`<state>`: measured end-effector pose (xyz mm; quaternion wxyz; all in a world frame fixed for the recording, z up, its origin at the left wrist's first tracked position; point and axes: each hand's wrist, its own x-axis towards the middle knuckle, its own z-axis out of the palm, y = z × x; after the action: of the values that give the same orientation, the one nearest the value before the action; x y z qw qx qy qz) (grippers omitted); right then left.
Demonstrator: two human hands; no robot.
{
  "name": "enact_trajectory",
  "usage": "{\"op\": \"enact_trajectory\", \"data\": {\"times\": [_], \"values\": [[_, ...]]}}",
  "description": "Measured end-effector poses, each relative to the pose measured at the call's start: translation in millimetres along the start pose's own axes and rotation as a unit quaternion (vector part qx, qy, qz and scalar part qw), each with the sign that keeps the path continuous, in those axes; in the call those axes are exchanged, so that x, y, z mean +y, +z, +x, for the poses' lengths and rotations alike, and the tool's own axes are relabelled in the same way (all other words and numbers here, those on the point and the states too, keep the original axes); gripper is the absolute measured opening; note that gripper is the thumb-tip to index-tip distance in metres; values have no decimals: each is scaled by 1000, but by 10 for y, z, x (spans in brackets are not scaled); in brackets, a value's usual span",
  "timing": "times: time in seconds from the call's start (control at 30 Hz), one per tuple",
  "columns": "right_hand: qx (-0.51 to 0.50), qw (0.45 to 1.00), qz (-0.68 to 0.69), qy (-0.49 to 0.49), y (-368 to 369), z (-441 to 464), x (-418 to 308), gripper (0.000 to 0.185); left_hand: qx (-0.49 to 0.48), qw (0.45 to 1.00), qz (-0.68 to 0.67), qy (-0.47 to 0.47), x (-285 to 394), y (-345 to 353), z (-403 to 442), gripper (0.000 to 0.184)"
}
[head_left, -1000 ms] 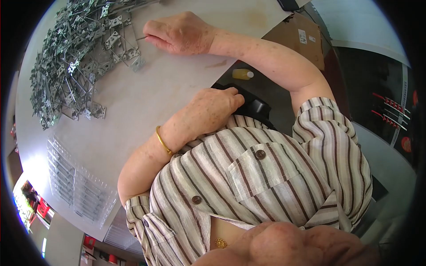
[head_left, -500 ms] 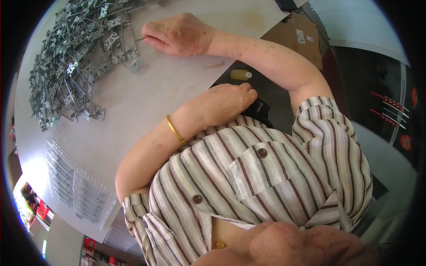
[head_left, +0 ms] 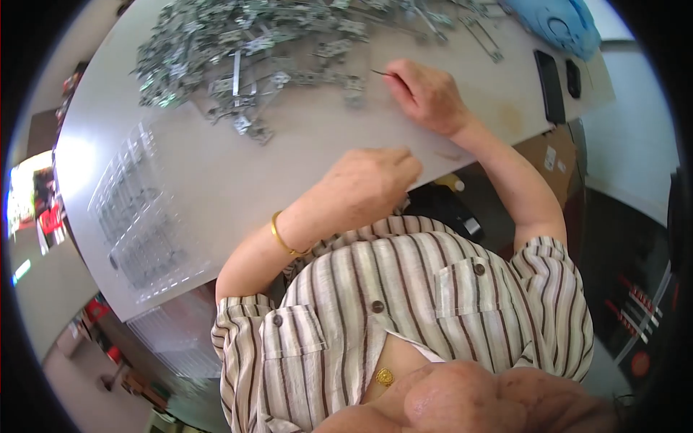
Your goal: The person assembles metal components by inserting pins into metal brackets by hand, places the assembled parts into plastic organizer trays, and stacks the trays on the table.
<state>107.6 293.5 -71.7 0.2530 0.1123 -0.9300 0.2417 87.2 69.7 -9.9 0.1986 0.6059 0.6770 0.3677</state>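
My right hand [head_left: 426, 97] is closed in a pinch above the white table. A short, thin dark rod [head_left: 379, 72] sticks out from its fingertips toward the heap; the rest of it is hidden. My left hand [head_left: 372, 184], below a gold bangle at the wrist, is near the table's front edge with its fingers curled together. Whatever it may hold is hidden. Beyond both hands lies a large tangled heap of metal brackets with thin rods [head_left: 289, 43].
Clear plastic blister trays [head_left: 141, 224] lie at the table's left. At the right are a blue plastic bag [head_left: 556, 25], a black phone [head_left: 550, 86] and a small black object [head_left: 573, 78]. A cardboard box [head_left: 552, 155] and a yellow bottle [head_left: 451, 182] sit below the edge.
The view has swung, bringing the blue bag and phone into sight. My left hand has risen from beside the black object at the table's edge. My right hand still pinches the thin rod.
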Motion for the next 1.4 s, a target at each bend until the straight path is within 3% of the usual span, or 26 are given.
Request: {"op": "enact_trajectory", "data": {"times": [0.13,0.27,0.37,0.7,0.87,0.97,1.07,1.13,1.23,1.33,1.4], "values": [[-9,1000,-7,12,-105,24,-81,13,178,973,77,-129,-114,-366,-435,7],[-16,1000,-13,18,-139,-35,-66,13,345,900,142,-224,-260,-625,-685,5],[-19,999,-15,22,-155,-12,-96,13,393,870,156,-253,-318,-805,-752,5],[-25,999,-17,28,-225,-35,-112,11,324,852,249,-326,-729,-994,-473,21],[-22,999,-14,21,-239,-22,-129,11,337,856,171,-352,-776,-1024,-430,20],[-22,999,2,27,-271,-5,-126,12,453,838,27,-304,-588,-1117,-408,15],[-22,994,65,81,-253,-95,-103,11,457,854,-54,-241,-479,-1152,-482,12],[-33,980,124,152,-265,-102,-114,10,422,847,-252,-202,-467,-1106,-528,15],[25,966,218,136,-195,121,-284,8,349,796,-458,-183,-371,-1040,-536,20],[57,963,254,74,-184,487,-503,8,303,755,-557,-169,-430,-891,-520,26],[63,951,291,86,-130,695,-610,6,308,726,-594,-157,-458,-822,-522,25]]}}
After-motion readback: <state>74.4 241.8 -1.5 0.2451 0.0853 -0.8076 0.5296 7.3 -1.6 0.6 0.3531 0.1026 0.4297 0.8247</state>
